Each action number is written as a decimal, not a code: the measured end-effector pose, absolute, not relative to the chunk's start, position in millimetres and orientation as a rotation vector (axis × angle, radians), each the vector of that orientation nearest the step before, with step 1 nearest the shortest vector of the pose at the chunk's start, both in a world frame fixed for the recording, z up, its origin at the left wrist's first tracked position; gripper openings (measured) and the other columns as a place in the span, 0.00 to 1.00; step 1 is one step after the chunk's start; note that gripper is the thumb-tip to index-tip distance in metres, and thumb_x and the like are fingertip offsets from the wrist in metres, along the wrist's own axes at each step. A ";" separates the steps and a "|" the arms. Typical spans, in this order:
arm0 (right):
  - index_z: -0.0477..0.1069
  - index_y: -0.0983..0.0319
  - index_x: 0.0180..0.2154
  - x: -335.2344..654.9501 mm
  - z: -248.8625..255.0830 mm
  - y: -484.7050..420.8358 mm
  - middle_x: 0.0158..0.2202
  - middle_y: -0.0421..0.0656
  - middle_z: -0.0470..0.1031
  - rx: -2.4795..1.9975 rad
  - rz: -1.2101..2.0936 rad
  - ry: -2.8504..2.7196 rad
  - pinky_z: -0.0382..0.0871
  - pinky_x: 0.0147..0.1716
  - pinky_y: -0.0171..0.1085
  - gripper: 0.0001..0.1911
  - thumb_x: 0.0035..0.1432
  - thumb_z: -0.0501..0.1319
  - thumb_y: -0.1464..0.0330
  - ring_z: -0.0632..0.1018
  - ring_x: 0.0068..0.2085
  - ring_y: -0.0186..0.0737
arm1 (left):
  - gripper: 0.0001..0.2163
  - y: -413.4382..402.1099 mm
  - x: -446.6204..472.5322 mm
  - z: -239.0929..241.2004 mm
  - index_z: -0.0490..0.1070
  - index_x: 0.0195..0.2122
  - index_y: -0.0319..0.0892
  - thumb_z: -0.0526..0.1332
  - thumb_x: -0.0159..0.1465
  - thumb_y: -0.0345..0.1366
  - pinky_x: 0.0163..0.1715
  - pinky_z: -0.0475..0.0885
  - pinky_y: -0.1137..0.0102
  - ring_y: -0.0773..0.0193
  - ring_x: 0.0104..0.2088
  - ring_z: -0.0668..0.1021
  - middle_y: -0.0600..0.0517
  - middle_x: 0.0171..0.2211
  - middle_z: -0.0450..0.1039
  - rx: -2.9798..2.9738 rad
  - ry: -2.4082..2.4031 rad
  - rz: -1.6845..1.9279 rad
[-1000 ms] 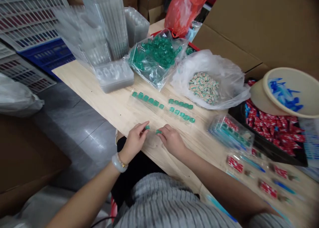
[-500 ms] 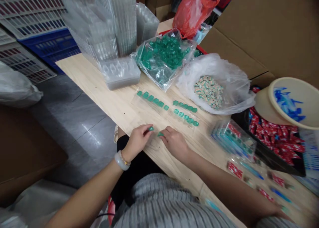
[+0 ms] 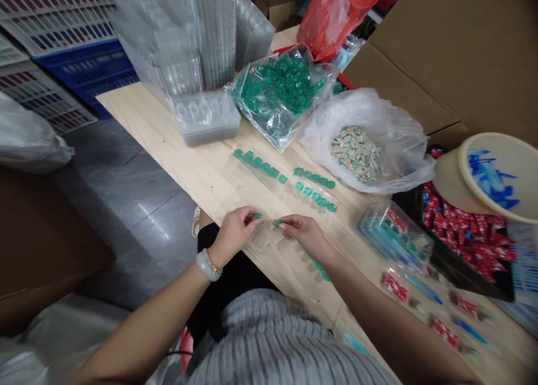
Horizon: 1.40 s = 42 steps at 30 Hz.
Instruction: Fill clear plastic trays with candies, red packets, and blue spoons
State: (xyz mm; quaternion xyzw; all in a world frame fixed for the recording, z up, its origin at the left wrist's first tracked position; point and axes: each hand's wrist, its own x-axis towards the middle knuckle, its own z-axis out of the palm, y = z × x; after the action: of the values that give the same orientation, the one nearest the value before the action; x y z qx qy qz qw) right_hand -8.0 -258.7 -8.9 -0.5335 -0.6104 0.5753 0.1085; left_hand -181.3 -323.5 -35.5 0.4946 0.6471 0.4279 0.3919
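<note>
My left hand (image 3: 236, 235) is closed in a pinch on a small green cube-like piece (image 3: 258, 216). Opposite it, my right hand (image 3: 309, 236) grips another green piece (image 3: 278, 223) between thumb and fingertips. Both hands hover low over a clear plastic tray (image 3: 263, 237) near the table's front edge. Beyond them, green pieces lie in rows on further clear trays: one row (image 3: 265, 167) to the left, two rows (image 3: 314, 178) to the right. More green pieces (image 3: 320, 270) show beside my right forearm, partly hidden by it.
At the back stand stacked clear trays (image 3: 208, 119), a clear bag of green pieces (image 3: 290, 85) and a white bag (image 3: 393, 127) of small patterned pieces. A cream bucket (image 3: 451, 166) holds blue items. Red packets (image 3: 464, 228) and filled clear packs (image 3: 393, 233) are at right.
My right hand has shifted slightly right, baring green pieces beside its forearm. Both hands still pinch green pieces. The whole view has moved slightly.
</note>
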 end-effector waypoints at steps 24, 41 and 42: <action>0.69 0.63 0.29 -23.9 -6.4 -267.9 0.29 0.44 0.68 -1.409 0.807 -2.580 0.63 0.33 0.36 0.04 0.51 0.56 0.73 0.70 0.32 0.36 | 0.06 -336.6 -176.9 -25.7 0.70 0.34 0.42 0.57 0.56 0.33 0.38 0.66 0.69 0.63 0.36 0.71 0.49 0.34 0.71 1.595 1.355 0.953; 0.69 0.65 0.29 -16.7 14.0 -267.1 0.21 0.39 0.69 -1.421 1.848 -1.732 0.62 0.26 0.33 0.12 0.48 0.59 0.61 0.68 0.24 0.31 | 0.10 -330.7 -168.8 -19.0 0.71 0.41 0.42 0.56 0.58 0.32 0.38 0.67 0.69 0.64 0.36 0.71 0.49 0.34 0.69 1.412 1.344 1.194; 0.69 0.65 0.27 -19.1 14.3 -267.4 0.19 0.38 0.68 -1.406 1.976 -1.609 0.61 0.25 0.33 0.13 0.47 0.60 0.60 0.68 0.22 0.30 | 0.11 -330.3 -167.9 -17.1 0.71 0.41 0.43 0.56 0.58 0.31 0.38 0.67 0.69 0.64 0.36 0.71 0.49 0.34 0.69 1.396 1.329 1.191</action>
State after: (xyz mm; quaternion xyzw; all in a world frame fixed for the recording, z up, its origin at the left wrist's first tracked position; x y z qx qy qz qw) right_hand -19.1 -267.4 14.3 -0.4798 -0.5493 0.6743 0.1156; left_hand -167.9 -330.3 -17.1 0.5581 0.5311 0.4761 0.4241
